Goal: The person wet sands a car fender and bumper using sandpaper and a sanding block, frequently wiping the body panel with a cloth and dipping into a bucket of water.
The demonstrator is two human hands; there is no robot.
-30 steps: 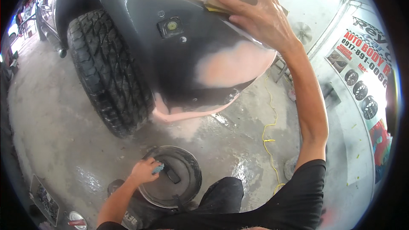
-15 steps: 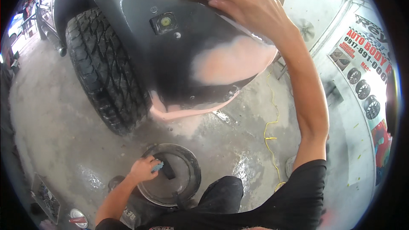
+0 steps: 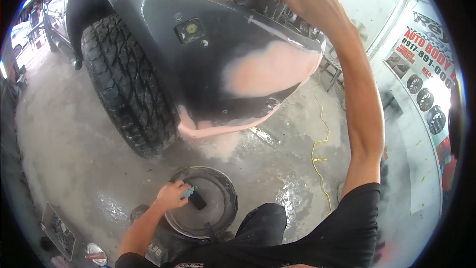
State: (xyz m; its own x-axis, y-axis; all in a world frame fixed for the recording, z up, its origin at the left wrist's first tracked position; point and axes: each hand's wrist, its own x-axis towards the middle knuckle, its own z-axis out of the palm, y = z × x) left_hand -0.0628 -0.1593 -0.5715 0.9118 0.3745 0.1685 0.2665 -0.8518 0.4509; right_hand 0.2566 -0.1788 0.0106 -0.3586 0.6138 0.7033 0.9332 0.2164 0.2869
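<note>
Left hand over left side of round dark basin on floor. Left grip closed round blue sponge-like piece; black block in basin, just beside it. Right hand raised near upper edge of dark bumper; fingers partly cut off, right grip: cannot tell. Tyre left of bumper. Yellow cord on floor, right side.
</note>
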